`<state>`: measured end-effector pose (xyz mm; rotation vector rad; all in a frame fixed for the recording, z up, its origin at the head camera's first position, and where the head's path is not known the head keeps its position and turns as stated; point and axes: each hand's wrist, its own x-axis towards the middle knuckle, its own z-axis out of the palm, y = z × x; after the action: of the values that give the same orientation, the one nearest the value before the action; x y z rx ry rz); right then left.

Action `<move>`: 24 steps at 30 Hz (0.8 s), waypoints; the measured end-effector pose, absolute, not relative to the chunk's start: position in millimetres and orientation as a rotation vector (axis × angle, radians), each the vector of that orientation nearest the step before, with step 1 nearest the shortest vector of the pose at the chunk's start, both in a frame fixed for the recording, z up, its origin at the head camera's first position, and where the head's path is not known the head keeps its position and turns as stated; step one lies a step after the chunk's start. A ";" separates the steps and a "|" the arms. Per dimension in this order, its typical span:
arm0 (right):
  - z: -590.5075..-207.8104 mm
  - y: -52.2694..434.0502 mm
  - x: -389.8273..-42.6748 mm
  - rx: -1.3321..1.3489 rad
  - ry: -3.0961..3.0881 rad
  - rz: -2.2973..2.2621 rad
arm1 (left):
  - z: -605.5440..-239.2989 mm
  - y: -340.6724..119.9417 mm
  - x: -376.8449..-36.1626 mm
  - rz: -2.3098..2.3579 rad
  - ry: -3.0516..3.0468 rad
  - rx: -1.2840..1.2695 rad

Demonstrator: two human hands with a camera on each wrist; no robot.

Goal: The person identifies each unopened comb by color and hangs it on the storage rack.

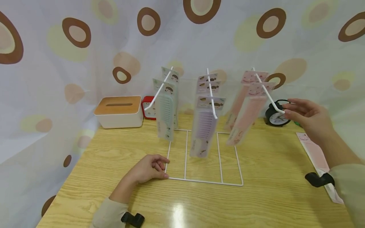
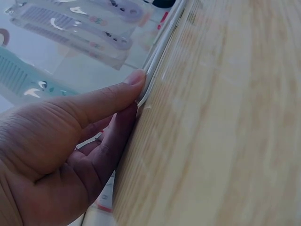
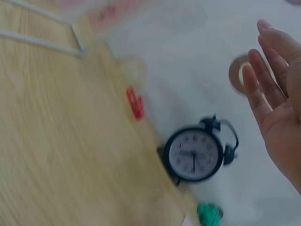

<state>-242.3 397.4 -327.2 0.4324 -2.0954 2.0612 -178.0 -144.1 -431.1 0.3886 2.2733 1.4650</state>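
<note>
A white wire display rack (image 1: 203, 181) stands on the table with three hooks carrying packaged combs. Green combs (image 1: 166, 110) hang at the left, purple combs (image 1: 206, 123) in the middle, pink combs (image 1: 248, 110) at the right. My left hand (image 1: 151, 167) pinches the rack's front left base corner; thumb (image 2: 136, 77) and fingers meet at the wire in the left wrist view. Near the tip of the right hook (image 1: 269, 95) is my right hand (image 1: 309, 118). Its fingers (image 3: 265, 75) are extended and hold nothing in the right wrist view.
Another packaged pink comb (image 1: 313, 155) lies on the table at the right, partly under the right forearm. Along the back stand a tissue box (image 1: 119, 118) with a wooden lid, a red clock (image 1: 148, 106) and a black alarm clock (image 3: 194, 153). A patterned curtain hangs behind.
</note>
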 end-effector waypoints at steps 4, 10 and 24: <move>-346.6 423.4 -241.0 0.316 -2.261 1.916 | -431.6 -142.9 -178.8 1.465 2.267 0.394; -371.6 453.3 -239.1 0.177 -2.558 1.553 | -432.8 -142.1 -179.2 1.473 2.259 0.394; -433.4 507.2 -228.0 0.050 -2.817 0.951 | -432.1 -145.4 -178.1 1.466 2.264 0.410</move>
<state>-228.0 507.2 -433.4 0.0497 -2.8169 0.9512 -178.1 -145.4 -432.1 0.4097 2.2642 1.4660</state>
